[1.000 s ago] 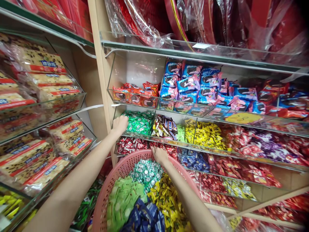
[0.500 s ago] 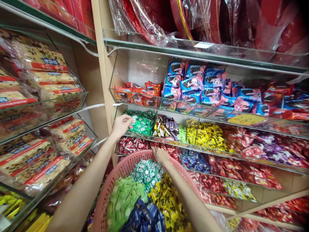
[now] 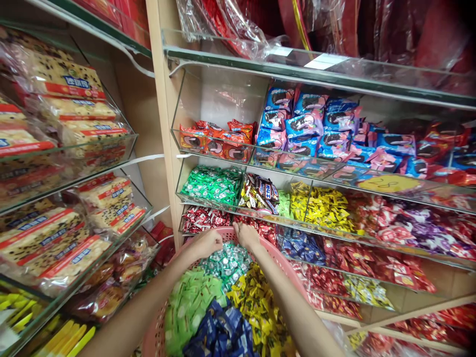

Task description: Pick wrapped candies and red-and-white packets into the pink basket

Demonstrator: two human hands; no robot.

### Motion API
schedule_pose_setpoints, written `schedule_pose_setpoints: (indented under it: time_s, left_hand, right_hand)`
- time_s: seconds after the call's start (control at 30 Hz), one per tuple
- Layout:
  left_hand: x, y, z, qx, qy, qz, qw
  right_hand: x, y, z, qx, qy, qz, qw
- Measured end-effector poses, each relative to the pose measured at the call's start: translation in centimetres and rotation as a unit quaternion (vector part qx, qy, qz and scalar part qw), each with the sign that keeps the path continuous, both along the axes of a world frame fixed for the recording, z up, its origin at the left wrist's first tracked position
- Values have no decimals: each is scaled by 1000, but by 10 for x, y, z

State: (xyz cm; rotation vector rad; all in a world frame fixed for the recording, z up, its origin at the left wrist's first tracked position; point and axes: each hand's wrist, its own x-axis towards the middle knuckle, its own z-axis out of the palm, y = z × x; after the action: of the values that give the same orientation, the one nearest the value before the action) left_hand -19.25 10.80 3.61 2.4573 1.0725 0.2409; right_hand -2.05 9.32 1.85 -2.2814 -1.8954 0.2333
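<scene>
My right hand (image 3: 247,236) grips the far rim of a round pink plastic basket (image 3: 295,277) with perforated sides. Just above the basket's far left part is my left hand (image 3: 208,243), its fingers curled together; what they hold, if anything, is hidden. Beneath that hand lie teal-and-silver wrapped candies (image 3: 232,263). The basket also holds light green packets (image 3: 193,300), dark blue packets (image 3: 219,332) and yellow wrapped candies (image 3: 260,307), grouped by colour. On the shelf behind, a clear bin contains green wrapped candies (image 3: 211,183).
Glass-fronted shelves hold chocolate bars (image 3: 265,191), yellow candies (image 3: 322,206), red candies (image 3: 206,218) and blue cookie packs (image 3: 305,126). Wrapped pastry bars (image 3: 70,99) fill the left shelves. A wooden post (image 3: 161,124) stands between the units. Glass shelf edges jut out above the basket.
My left hand has moved down from the bin of green candies to above the basket. My right hand stays on the rim. The view has shifted slightly.
</scene>
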Motion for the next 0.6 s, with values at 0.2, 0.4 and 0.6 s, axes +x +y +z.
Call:
schedule_pose_setpoints:
  time_s: [0.2,0.4,0.6]
  left_hand:
    - [27,2,5,24,16,59,998]
    - [40,4,-1,46,57,71,995]
    - [43,-1,-11,126,107,69,984]
  right_hand:
    - [-2,1,0,-3,-7,-3,1000]
    - [0,1,-2,4,-7,-3,1000]
    - [1,1,-1,8,-6,-2,1000]
